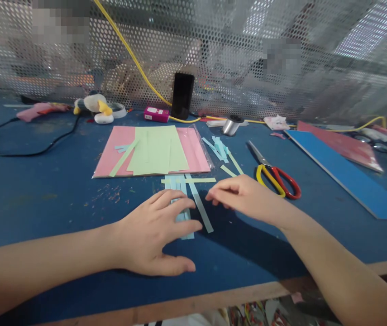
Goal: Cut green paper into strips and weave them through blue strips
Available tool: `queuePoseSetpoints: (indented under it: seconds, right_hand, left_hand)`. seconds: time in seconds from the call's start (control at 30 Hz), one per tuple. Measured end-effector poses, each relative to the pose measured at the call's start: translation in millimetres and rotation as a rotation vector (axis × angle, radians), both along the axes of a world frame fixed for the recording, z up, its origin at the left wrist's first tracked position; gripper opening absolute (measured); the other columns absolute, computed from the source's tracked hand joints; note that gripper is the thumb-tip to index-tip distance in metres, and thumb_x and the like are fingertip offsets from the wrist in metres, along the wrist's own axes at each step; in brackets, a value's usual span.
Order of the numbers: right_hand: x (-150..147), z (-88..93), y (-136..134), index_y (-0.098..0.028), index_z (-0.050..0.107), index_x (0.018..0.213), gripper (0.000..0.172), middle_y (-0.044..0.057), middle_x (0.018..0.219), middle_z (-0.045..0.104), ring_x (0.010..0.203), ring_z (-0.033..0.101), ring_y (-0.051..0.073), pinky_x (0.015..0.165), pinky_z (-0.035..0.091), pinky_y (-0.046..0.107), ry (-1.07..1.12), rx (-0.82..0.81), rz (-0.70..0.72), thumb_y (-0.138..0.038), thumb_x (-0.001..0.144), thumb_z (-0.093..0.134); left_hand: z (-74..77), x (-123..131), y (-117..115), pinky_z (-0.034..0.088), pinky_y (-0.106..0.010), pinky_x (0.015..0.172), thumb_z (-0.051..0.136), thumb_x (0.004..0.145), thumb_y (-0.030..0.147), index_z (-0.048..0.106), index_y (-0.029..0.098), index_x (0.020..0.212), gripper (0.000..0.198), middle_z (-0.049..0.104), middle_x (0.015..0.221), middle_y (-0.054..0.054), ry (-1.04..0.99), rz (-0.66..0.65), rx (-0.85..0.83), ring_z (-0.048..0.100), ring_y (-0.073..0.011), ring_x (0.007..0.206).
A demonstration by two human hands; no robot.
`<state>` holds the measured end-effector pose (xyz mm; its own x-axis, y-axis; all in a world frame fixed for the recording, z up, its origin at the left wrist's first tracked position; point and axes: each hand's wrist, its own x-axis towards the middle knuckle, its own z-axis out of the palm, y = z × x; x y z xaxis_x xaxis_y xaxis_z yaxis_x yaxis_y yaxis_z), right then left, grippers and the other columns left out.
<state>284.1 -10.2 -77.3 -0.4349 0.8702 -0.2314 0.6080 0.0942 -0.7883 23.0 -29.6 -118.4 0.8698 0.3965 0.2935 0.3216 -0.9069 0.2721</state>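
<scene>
Head view: left fingers point(183, 203), spread open, lie over pale blue paper strips point(177, 186) on the blue bench point(44, 203); right fingers point(220, 192), open and holding nothing, sit just beside a loose blue strip point(200, 210), with red-and-yellow-handled scissors point(288, 183) farther right.

No words or numbers can be read anywhere in this view, at least not clearly. Well beyond the left hand point(154, 231), a small magenta plastic box point(156, 114) shows white markings on its face, but they are too tiny and soft to make out — perhaps a label, perhaps only a switch.
</scene>
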Motion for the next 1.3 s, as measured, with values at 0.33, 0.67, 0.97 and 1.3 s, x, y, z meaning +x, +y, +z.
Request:
queuePoseSetpoints:
  seconds: [0.33,0.67,0.97,1.3]
  right_hand:
    - [-5.8,0.9,11.7,-0.023,0.046,0.065,0.033,-0.009,0.045,0.030,0.043,0.022,0.011,0.085,0.056,0.051,0.841,-0.717,-0.426,-0.038,0.095,0.046]
    - [-9.8,-3.9,12.0,-0.021,0.051,0.066,0.032,-0.007,0.049,0.035,0.046,0.025,0.010,0.090,0.054,0.054,0.914,-0.759,-0.466,-0.033,0.095,0.046]
    - [-9.0,-5.0,11.7,-0.020,0.053,0.070,0.026,-0.005,0.055,0.040,0.046,0.029,0.010,0.087,0.056,0.054,0.898,-0.742,-0.486,-0.031,0.093,0.048]
    - [-7.8,-6.0,10.4,-0.020,0.056,0.073,0.024,-0.004,0.059,0.046,0.047,0.033,0.010,0.080,0.059,0.047,0.859,-0.706,-0.465,-0.032,0.093,0.049]
  left_hand:
    - [0.0,1.0,-3.5,0.044,-0.054,0.102,0.058,0.085,0.062,0.067,0.024,0.120,0.053,0.061,0.128,-0.015,-0.028,-0.097,0.041,0.048,-0.0378,0.126]
    - [1.4,2.2,-3.4,0.044,-0.055,0.103,0.054,0.090,0.056,0.064,0.023,0.127,0.051,0.061,0.132,-0.014,0.027,-0.089,0.016,0.048,-0.0376,0.128]
    - [0.6,2.0,-3.2,0.045,-0.054,0.103,0.056,0.090,0.054,0.058,0.022,0.134,0.054,0.057,0.139,-0.016,0.021,-0.104,0.015,0.052,-0.0366,0.127]
    - [0.5,3.3,-2.4,0.043,-0.054,0.106,0.056,0.091,0.048,0.058,0.020,0.132,0.051,0.054,0.142,-0.017,0.001,-0.098,0.016,0.051,-0.0359,0.128]
